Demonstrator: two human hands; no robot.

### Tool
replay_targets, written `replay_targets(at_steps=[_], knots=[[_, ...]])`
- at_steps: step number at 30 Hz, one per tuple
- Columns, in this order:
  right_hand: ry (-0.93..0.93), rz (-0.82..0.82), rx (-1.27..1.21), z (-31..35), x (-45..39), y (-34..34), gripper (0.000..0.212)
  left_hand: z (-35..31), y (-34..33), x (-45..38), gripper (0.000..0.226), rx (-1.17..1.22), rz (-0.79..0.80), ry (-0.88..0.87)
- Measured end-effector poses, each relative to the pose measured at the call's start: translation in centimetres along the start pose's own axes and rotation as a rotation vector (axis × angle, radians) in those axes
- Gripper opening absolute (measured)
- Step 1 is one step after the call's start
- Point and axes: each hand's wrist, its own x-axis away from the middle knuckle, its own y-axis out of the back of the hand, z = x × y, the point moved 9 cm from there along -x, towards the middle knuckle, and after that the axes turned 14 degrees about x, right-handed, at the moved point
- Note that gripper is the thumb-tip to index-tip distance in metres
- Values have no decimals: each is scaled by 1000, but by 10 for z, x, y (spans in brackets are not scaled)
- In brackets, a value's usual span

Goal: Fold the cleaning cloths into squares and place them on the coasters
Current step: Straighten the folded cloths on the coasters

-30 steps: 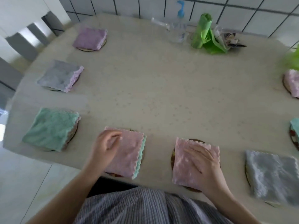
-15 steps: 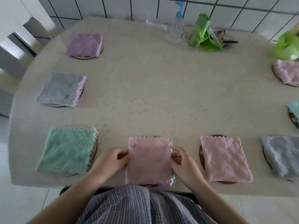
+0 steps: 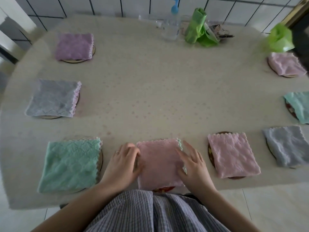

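Observation:
A folded pink cloth with a mint edge (image 3: 158, 163) lies on a coaster (image 3: 164, 189) at the table's near edge, and only the coaster's front rim shows. My left hand (image 3: 122, 164) touches the cloth's left edge with its fingers laid flat. With fingers spread straight, my right hand (image 3: 192, 163) rests on the cloth's right edge. Other folded cloths sit on coasters around the table: green (image 3: 70, 164), grey-lilac (image 3: 53, 97), purple (image 3: 74, 46), pink (image 3: 232, 156), grey (image 3: 287, 146), teal (image 3: 299, 108) and another pink (image 3: 286, 66).
At the back of the table (image 3: 150, 91) stand a clear glass container (image 3: 170, 29), a roll of green bags (image 3: 197, 27) and a loose green bag (image 3: 280, 39). A tiled wall runs behind. The table's front edge is right at my body.
My right hand left the plain pink cloth and came to the right side of the pink-and-mint cloth. Both hands held its sides, and now their fingers lie straighter along its edges.

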Motion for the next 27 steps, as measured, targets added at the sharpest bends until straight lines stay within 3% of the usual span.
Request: replay_targets(at_steps=[2,4,10,18,20,24,27], knots=[[167,10,163,18,2,-3,57,-16,-13,2,41,-110,83,-229],[282,91,249,31,7,-16,63,-15,-35,5,53,-197,214,-325],[315,195,276,27,9,-32,71,6,-60,10,76,-303,408,-269],[293,256,154,3,1,-35,72,6,-51,7,72,-118,487,-121],[246,195,59,0,-6,-25,62,4,-25,3,57,-4,360,-56],[163,-42,-122,7,-25,14,41,41,66,13,29,235,-122,199],[193,-44,-253,49,-38,25,35,92,122,43,16,415,-413,384]])
